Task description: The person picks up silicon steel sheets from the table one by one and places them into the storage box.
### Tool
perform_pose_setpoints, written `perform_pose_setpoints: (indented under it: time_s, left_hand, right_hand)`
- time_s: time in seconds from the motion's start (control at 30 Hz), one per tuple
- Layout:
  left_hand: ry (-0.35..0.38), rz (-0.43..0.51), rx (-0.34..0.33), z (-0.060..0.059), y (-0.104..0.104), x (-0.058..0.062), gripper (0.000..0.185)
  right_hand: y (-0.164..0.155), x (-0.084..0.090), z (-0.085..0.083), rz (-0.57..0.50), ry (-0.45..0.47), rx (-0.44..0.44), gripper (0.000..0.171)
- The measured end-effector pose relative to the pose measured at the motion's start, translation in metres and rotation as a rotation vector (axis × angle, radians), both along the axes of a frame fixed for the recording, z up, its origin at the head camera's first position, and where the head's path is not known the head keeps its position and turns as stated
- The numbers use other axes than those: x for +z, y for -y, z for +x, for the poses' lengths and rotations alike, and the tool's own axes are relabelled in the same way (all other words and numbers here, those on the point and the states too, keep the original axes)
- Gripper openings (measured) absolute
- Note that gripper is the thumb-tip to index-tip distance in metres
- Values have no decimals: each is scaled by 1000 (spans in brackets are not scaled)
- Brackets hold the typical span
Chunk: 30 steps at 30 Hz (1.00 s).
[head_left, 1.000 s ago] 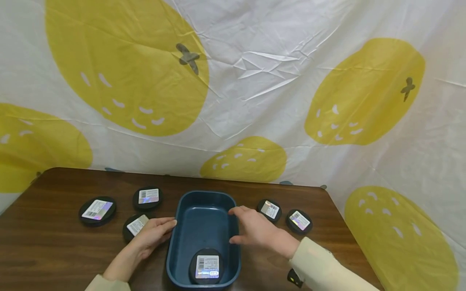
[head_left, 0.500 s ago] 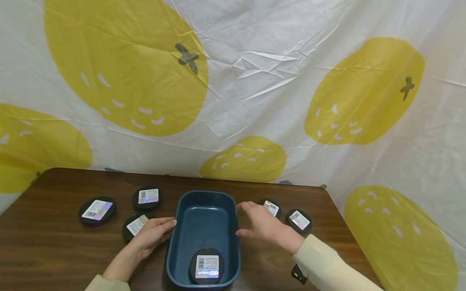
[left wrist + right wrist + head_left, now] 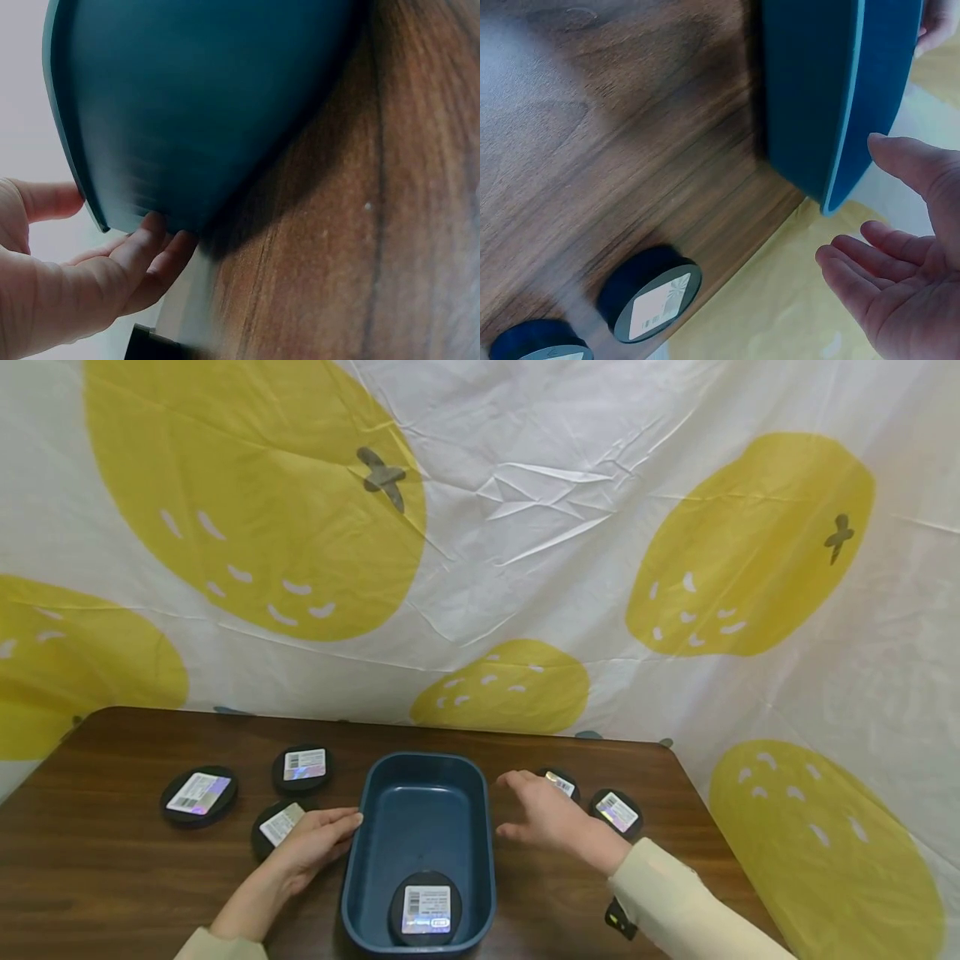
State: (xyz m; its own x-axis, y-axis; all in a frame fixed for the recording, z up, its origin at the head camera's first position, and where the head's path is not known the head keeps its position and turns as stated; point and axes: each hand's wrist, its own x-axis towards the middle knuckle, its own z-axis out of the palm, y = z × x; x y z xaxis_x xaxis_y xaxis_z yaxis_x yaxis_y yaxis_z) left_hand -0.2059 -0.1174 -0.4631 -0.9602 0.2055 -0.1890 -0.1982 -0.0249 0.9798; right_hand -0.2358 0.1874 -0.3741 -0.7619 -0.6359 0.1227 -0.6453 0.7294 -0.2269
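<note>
A dark blue plastic tub (image 3: pixel 375 868) stands on the brown wooden table (image 3: pixel 112 868), with one black round labelled tin (image 3: pixel 424 907) in its near end. My left hand (image 3: pixel 311 843) rests with straight fingers against the tub's left wall (image 3: pixel 187 112). My right hand (image 3: pixel 543 814) hovers open just right of the tub, above a black tin (image 3: pixel 561 782) that it partly hides. In the right wrist view the right hand (image 3: pixel 900 262) is spread, holding nothing, beside the tub's rim (image 3: pixel 847 127) and near a tin (image 3: pixel 656 300).
Black tins lie on the table: three left of the tub (image 3: pixel 198 793) (image 3: pixel 302 767) (image 3: pixel 274 827), another at the right (image 3: pixel 617 812). A white cloth with yellow fruit prints (image 3: pixel 525 568) hangs behind the table. The table's right edge is near the right tins.
My right hand has moved from above the tub's right rim rightward to over the nearer right tin, staying open. The left hand has stayed against the tub.
</note>
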Motion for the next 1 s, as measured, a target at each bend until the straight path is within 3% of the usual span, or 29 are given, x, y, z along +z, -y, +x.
perform_pose_setpoints:
  time_s: [1.0]
  left_hand:
    - [-6, 7, -12, 1, 0, 2, 46]
  right_hand:
    - [-22, -10, -17, 29, 71, -226, 57]
